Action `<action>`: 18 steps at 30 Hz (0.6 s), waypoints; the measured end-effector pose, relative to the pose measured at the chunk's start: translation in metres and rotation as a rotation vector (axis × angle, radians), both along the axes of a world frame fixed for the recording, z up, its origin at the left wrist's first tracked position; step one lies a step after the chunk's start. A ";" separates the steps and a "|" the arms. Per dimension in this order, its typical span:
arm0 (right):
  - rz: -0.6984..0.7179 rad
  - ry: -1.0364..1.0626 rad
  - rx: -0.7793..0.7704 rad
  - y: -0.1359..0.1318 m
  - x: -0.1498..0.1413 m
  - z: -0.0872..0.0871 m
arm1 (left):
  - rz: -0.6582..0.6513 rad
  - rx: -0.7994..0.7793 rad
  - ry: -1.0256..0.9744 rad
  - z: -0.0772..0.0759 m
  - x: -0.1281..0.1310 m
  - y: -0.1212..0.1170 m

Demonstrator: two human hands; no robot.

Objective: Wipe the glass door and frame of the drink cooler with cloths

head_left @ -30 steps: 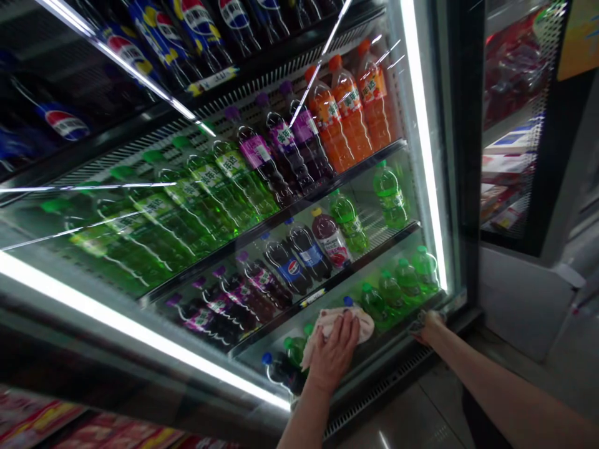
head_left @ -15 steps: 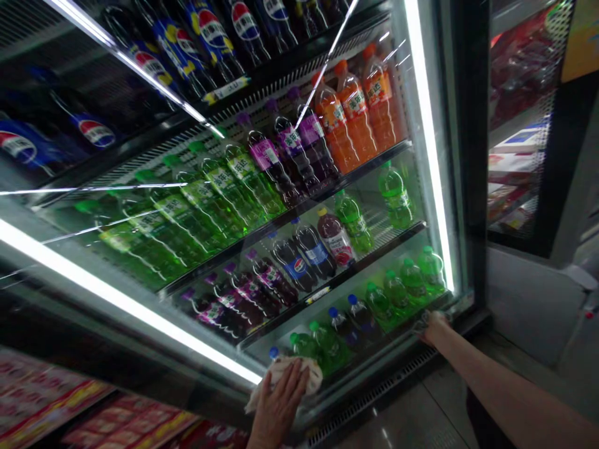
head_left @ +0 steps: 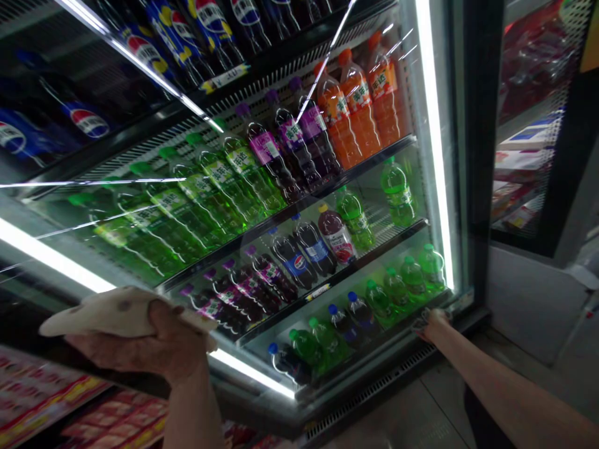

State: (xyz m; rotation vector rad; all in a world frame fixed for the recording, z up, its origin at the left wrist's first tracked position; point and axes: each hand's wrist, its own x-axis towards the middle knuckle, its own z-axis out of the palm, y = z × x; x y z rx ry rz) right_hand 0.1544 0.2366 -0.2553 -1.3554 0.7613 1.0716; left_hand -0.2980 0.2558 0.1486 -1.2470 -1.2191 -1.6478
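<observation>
My left hand (head_left: 173, 340) is shut on a folded beige cloth (head_left: 112, 313), which sticks out to the left. Hand and cloth are in front of the lower left corner of a glass cooler door (head_left: 374, 349). My right hand (head_left: 433, 324) grips a metal door handle (head_left: 420, 322) low on the door's right side. Behind the glass stand rows of bottles: orange soft drinks (head_left: 358, 106), green soft drinks (head_left: 397, 193), Pepsi cola (head_left: 294, 262) and purple-labelled drinks (head_left: 271, 156).
A second cooler door (head_left: 528, 125) with red packs and boxes behind it stands to the right. Red and yellow packaged goods (head_left: 47, 399) lie on a shelf at the lower left. A vent grille (head_left: 369, 386) runs under the door above a tiled floor (head_left: 397, 424).
My left hand and the cloth have moved left and upward, away from the lower glass, and the cloth now shows more. My right hand has stayed on the handle.
</observation>
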 end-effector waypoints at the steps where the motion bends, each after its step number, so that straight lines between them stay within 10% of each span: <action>1: -0.005 0.004 0.001 0.000 0.000 -0.001 | 0.021 0.043 -0.034 -0.001 0.007 0.005; 4: -0.022 0.008 0.007 0.002 0.001 -0.002 | 0.071 0.034 0.066 -0.029 0.037 0.010; 10: -0.043 -0.012 0.031 0.004 0.000 -0.004 | 0.023 -0.079 0.606 -0.140 0.095 -0.011; 18: -0.030 -0.010 0.064 0.001 0.000 -0.004 | -0.172 -0.273 0.971 -0.275 0.073 -0.034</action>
